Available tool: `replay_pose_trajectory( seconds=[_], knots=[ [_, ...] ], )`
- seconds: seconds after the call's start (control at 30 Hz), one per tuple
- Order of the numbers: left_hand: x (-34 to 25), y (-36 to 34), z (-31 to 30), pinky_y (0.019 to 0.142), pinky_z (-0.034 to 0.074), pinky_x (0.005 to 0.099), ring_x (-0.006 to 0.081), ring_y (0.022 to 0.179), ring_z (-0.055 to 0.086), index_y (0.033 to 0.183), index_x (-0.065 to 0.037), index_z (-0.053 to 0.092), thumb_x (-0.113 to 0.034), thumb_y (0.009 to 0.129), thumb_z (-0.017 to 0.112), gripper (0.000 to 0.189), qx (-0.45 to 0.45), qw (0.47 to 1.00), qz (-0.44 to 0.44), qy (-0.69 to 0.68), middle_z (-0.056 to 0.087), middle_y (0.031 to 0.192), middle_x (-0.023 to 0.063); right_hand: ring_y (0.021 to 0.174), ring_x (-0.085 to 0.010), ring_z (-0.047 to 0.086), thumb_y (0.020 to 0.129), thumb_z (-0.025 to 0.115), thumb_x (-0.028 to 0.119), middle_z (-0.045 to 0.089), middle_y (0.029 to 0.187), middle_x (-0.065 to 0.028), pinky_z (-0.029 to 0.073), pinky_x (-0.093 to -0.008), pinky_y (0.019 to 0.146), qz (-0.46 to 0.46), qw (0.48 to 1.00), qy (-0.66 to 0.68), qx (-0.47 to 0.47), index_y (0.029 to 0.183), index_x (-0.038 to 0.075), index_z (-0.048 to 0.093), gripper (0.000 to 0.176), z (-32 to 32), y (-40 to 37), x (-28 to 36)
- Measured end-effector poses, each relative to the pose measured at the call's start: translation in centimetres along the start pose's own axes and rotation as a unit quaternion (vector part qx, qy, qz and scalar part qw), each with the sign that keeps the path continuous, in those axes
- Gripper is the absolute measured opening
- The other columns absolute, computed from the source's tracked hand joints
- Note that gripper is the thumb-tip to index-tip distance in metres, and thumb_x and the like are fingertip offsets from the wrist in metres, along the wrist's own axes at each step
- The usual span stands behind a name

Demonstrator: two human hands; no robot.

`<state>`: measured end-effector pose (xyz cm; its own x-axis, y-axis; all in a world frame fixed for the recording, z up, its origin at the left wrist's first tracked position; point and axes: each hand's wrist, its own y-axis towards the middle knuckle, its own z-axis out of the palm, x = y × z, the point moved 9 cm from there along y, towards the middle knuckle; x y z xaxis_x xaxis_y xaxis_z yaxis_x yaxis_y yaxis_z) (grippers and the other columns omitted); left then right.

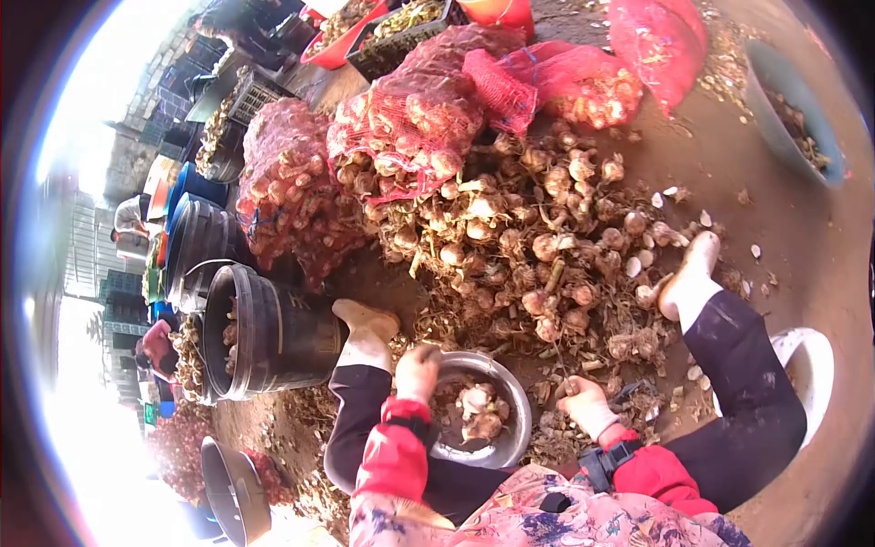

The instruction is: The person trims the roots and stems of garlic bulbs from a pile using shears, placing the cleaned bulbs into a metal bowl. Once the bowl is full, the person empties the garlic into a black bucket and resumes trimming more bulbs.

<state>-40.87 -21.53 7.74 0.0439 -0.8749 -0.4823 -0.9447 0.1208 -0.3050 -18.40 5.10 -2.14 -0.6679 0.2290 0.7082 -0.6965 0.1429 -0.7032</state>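
My left hand [417, 372] is closed at the left rim of a metal bowl [523, 410], its fingers curled round something dark that is too small to name. Several garlic bulbs [481, 412] lie inside the bowl. To the bowl's right, my right hand [583, 404] is closed around the handle of a thin tool, perhaps a knife, whose narrow blade [558, 354] points up toward the heap. A large heap of garlic bulbs with roots and stems [547, 246] spreads on the ground in front of both hands.
Red mesh sacks of garlic [410, 118] stand behind the heap. A black bucket [292, 333] is at the left, beside my boot. A white basin [811, 365] sits by my right leg, and a blue-grey tub [770, 68] is farther right. Other people [159, 351] are at the far left.
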Motion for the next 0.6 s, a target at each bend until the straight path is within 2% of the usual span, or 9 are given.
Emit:
replay_pose_trajectory(
  seconds=[0.03,0.1,0.17,0.3,0.37,0.4,0.43,0.5,0.6],
  knots=[
    [0.8,2.9,0.3,0.086,0.049,0.0402,0.0313,0.094,0.065,0.097,-0.01,0.073,-0.03,0.081,0.065,0.027,-0.042,0.996,0.052,0.066,0.068,0.096,0.0165,0.061,-0.011,0.055,0.069,0.07,0.0,0.063,0.074,-0.0015,0.047,-0.0274,0.057,0.012,1.0,0.001,0.005,0.091,0.005,0.066,0.023,0.3,0.0,0.0],
    [4.6,7.3,3.8,0.09,0.049,0.0406,0.032,0.104,0.062,0.109,-0.014,0.07,-0.05,0.078,0.063,0.048,0.145,0.961,-0.126,0.199,0.067,0.11,0.015,0.064,-0.0074,0.051,0.069,0.068,-0.002,0.057,0.07,0.0029,0.042,-0.0241,0.058,0.079,0.997,0.008,-0.011,0.083,0.005,0.065,0.016,0.3,-0.8,1.2],
    [5.7,8.3,6.0,0.094,0.047,0.0391,0.0309,0.112,0.059,0.115,-0.016,0.068,-0.058,0.076,0.063,0.057,0.251,0.894,-0.184,0.323,0.063,0.12,0.0149,0.063,-0.0064,0.049,0.069,0.069,-0.002,0.056,0.069,0.0031,0.041,-0.0238,0.057,0.085,0.994,0.064,0.008,0.082,0.005,0.064,0.015,0.6,-1.2,3.1],
    [8.2,9.6,10.6,0.098,0.044,0.0374,0.0312,0.117,0.056,0.125,-0.008,0.06,-0.055,0.074,0.066,0.069,0.341,0.865,-0.198,0.31,0.059,0.126,0.0181,0.063,-0.007,0.05,0.069,0.071,-0.002,0.057,0.07,0.0031,0.041,-0.0241,0.057,0.047,0.999,0.024,-0.008,0.083,0.005,0.064,0.017,0.8,1.1,1.2],
    [7.6,10.4,10.2,0.09,0.048,0.0364,0.0286,0.105,0.062,0.127,-0.004,0.057,-0.039,0.079,0.07,0.06,0.227,0.943,-0.235,0.06,0.065,0.115,0.0162,0.063,-0.008,0.05,0.068,0.071,-0.003,0.057,0.07,0.0032,0.042,-0.0248,0.059,0.052,0.996,0.068,-0.019,0.083,0.005,0.064,0.018,1.2,1.2,0.9],
    [5.3,10.5,11.2,0.086,0.048,0.0348,0.0252,0.096,0.061,0.122,-0.003,0.058,-0.032,0.082,0.069,0.05,0.214,0.933,-0.177,-0.227,0.065,0.106,0.0129,0.067,-0.0072,0.053,0.07,0.07,-0.001,0.06,0.075,0.0027,0.045,-0.0228,0.062,-0.006,0.995,0.094,-0.015,0.085,0.006,0.067,0.016,1.4,1.6,1.0],
    [1.8,10.0,10.5,0.081,0.049,0.0332,0.0219,0.086,0.061,0.116,-0.003,0.058,-0.024,0.085,0.068,0.039,0.186,0.842,-0.105,-0.495,0.065,0.096,0.0096,0.067,-0.0072,0.053,0.07,0.07,-0.001,0.06,0.075,0.0027,0.045,-0.0228,0.062,-0.007,0.995,0.095,-0.021,0.085,0.006,0.067,0.016,1.4,1.4,1.5],
    [-7.0,6.7,6.6,0.076,0.046,0.0305,0.0164,0.078,0.055,0.095,-0.005,0.057,-0.023,0.091,0.062,0.019,0.164,0.813,-0.096,-0.551,0.059,0.087,0.0048,0.073,-0.0069,0.054,0.073,0.071,-0.001,0.062,0.083,0.0022,0.046,-0.0222,0.068,-0.066,0.99,0.119,-0.031,0.093,0.005,0.067,0.021,1.3,0.5,4.9],
    [-12.9,1.4,7.0,0.071,0.045,0.0269,0.0124,0.076,0.052,0.099,-0.006,0.055,-0.021,0.094,0.057,0.016,0.243,0.757,-0.022,-0.607,0.057,0.085,0.002,0.08,-0.0068,0.054,0.08,0.072,0.003,0.062,0.093,0.0013,0.047,-0.0231,0.072,-0.164,0.968,0.178,-0.062,0.112,0.003,0.063,0.034,0.5,-1.4,10.5]
  ],
)
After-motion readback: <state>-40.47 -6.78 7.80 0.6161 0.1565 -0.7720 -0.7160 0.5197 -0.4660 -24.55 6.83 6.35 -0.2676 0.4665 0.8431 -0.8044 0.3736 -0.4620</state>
